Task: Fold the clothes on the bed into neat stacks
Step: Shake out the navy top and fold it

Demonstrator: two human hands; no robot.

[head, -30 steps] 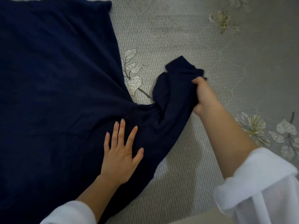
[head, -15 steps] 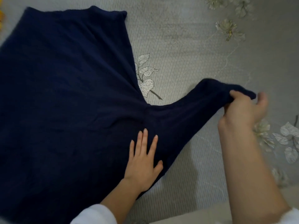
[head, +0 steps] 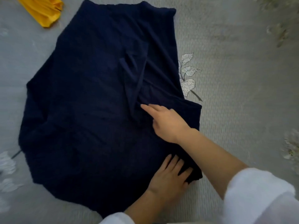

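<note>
I see the navy garment spread across the grey bed cover, its right sleeve lying folded inward over the body. My left hand lies flat with fingers spread on the lower right edge of the cloth, grasping nothing, and my right hand rests on the folded sleeve with its fingers extended, also released. A yellow cloth sits at the far left corner, apart from the garment.

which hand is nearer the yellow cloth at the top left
Right. The right hand rests mid-garment, nearer the yellow cloth; the left hand presses the navy garment's near edge.
</note>
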